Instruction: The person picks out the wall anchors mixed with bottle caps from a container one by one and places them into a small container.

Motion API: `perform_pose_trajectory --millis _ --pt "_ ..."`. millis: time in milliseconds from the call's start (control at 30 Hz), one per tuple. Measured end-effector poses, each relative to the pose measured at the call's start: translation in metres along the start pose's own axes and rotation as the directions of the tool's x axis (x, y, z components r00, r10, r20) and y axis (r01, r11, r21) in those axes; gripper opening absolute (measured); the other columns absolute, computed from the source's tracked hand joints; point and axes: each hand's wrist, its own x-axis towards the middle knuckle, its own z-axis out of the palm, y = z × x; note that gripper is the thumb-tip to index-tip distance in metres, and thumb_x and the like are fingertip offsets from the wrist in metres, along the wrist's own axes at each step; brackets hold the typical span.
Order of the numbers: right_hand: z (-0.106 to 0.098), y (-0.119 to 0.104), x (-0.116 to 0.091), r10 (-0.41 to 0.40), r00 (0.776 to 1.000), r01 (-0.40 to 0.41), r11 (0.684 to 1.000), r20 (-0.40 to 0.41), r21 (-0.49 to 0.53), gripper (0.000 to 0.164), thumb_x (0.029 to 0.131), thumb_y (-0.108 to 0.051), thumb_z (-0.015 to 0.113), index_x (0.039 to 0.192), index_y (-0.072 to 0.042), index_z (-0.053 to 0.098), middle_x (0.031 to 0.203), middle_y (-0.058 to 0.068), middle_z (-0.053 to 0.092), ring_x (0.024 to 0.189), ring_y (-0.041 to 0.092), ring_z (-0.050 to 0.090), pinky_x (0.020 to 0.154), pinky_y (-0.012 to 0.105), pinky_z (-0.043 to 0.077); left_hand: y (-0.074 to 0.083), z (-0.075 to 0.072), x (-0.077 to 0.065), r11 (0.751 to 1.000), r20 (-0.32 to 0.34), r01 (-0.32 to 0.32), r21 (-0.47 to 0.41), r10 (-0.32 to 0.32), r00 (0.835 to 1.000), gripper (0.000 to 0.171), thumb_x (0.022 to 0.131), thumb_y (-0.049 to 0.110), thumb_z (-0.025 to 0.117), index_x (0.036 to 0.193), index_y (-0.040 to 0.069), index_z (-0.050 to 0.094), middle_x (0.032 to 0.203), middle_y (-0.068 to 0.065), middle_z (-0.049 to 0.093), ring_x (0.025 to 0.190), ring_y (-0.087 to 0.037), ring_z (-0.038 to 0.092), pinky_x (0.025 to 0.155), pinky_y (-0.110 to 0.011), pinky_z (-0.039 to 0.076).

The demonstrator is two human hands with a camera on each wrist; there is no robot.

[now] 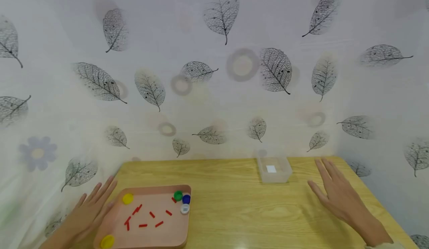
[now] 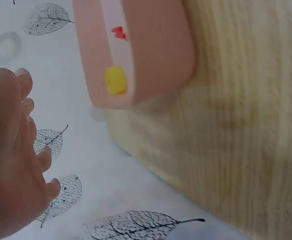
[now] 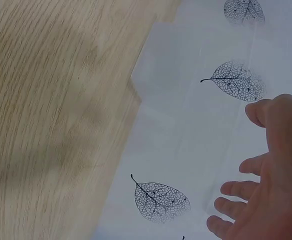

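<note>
My left hand (image 1: pixel 88 212) is beside a pink tray (image 1: pixel 167 238), its fingers straight and holding nothing. Several short red sticks (image 1: pixel 143 225) lie scattered in the tray. Yellow round caps (image 1: pixel 127 198) sit in its two left corners. Grouped at its far right corner are a green cap (image 1: pixel 178 195), a blue cap (image 1: pixel 186 199) and a white cap (image 1: pixel 185 208). Over the right part of the table, my right hand (image 1: pixel 342 195) has its fingers extended with nothing in them. In the left wrist view, a yellow cap (image 2: pixel 115 80) shows inside the tray.
A clear plastic box (image 1: pixel 283 176) with a white square in it stands at the table's back edge, left of my right hand. The wooden table (image 1: pixel 234 211) meets a leaf-printed sheet (image 1: pixel 221 104) at the back and sides.
</note>
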Motion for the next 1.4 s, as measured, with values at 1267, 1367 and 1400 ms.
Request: perform_pose_trajectory --millis 1267,1367,1400 --pt "0.001 -0.024 -0.038 0.198 0.975 -0.219 0.938 0.104 0.268 0.074 0.098 -0.033 0.052 0.154 -0.023 0.005 0.155 0.021 0.015 0.135 0.05 0.017 0.091 0.075 0.018 -0.033 0.056 -0.035 0.987 0.029 -0.03 0.16 0.026 0.999 0.059 0.1 0.048 0.038 0.152 0.031 0.018 0.157 0.011 0.015 0.131 0.01 -0.019 0.097 -0.072 0.011" --pt "0.001 -0.028 -0.037 0.192 0.976 -0.215 0.934 0.106 0.287 0.073 0.098 -0.033 0.053 0.154 -0.025 0.006 0.154 0.021 0.017 0.134 0.05 0.019 0.091 0.075 0.019 -0.027 0.06 -0.033 0.987 0.026 -0.038 0.157 0.034 0.999 0.06 0.1 0.046 0.038 0.153 0.03 0.015 0.158 0.009 0.013 0.133 0.008 -0.02 0.102 -0.055 -0.024" --pt "0.001 -0.03 -0.037 0.194 0.975 -0.218 0.931 0.11 0.293 0.073 0.098 -0.033 0.053 0.154 -0.025 0.007 0.154 0.021 0.017 0.134 0.05 0.02 0.091 0.074 0.02 -0.025 0.061 -0.032 0.986 0.024 -0.041 0.162 0.037 0.999 0.06 0.101 0.045 0.037 0.153 0.029 0.014 0.158 0.008 0.014 0.133 0.007 -0.02 0.101 -0.043 -0.028"
